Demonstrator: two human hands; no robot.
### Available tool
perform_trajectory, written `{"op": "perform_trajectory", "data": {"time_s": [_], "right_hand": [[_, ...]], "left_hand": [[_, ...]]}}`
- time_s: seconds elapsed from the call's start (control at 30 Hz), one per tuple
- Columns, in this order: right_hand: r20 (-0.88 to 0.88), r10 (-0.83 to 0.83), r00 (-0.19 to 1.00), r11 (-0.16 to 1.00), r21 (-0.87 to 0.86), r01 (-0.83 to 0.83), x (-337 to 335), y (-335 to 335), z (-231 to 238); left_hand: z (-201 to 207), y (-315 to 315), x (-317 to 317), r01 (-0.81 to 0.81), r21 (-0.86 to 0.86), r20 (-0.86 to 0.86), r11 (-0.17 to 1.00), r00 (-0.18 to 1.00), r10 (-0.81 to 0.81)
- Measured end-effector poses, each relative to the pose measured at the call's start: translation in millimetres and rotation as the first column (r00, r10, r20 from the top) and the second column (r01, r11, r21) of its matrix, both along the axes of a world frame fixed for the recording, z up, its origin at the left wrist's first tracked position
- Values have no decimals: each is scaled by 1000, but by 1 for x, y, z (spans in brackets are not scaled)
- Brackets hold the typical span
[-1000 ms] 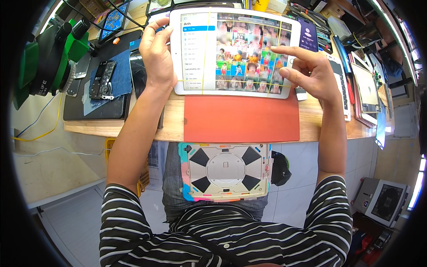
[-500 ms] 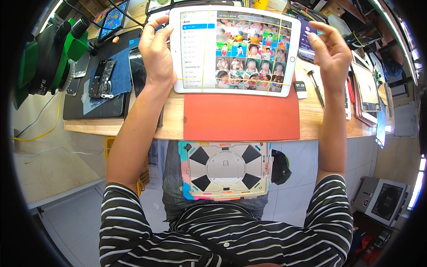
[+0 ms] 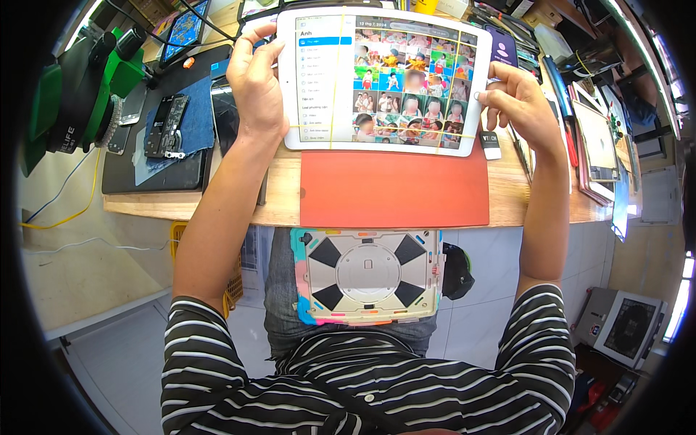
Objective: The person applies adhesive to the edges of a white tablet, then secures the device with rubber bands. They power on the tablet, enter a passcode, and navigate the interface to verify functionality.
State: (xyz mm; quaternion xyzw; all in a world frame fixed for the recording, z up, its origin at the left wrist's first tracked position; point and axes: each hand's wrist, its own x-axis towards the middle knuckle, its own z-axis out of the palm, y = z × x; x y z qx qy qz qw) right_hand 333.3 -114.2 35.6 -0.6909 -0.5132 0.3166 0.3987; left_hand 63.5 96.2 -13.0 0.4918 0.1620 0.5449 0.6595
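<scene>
A white tablet point(image 3: 377, 81) lies across my view, lit, showing a list at its left and a grid of small photos. Yellow rubber bands run around it both ways. My left hand point(image 3: 257, 90) grips its left edge, thumb and fingers pinched on the rim. At the right edge, my right hand point(image 3: 523, 105) has its thumb tip at the round home button and its other fingers curled by the rim. Below the tablet, a red mat point(image 3: 395, 192) covers part of the wooden table. On my lap rests a colourful tablet case point(image 3: 367, 275), its pale inner side up.
At the left, a green and black microscope point(image 3: 90, 94) stands over the bench. A black laptop point(image 3: 156, 177) carries a circuit board point(image 3: 167, 127) on blue cloth. To the right lie a phone point(image 3: 502, 48), a small black-and-white box point(image 3: 491, 145), tools and stacked tablet panels point(image 3: 598, 141).
My right hand has come down and left from beside the tablet onto its right edge, at the home button. My left hand keeps its hold; the screen still shows the photo grid.
</scene>
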Motion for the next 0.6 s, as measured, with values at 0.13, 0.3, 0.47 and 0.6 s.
{"op": "perform_trajectory", "data": {"time_s": [0.13, 0.3, 0.47, 0.6], "right_hand": [[-57, 8, 998, 998, 61, -4, -6, 1, 1], [-97, 5, 995, 994, 110, 5, -7, 0, 0], [-56, -18, 998, 993, 113, 25, -7, -1, 3], [-54, -28, 998, 993, 113, 34, -5, -2, -1]], "left_hand": [[-4, 5, -4, -16, 37, -77, 999, 997, 19], [-2, 3, -4, -11, 58, -49, 998, 999, 14], [5, -4, -2, -32, 37, -31, 999, 999, 33], [3, -3, -3, 15, 35, -53, 999, 999, -13]]}}
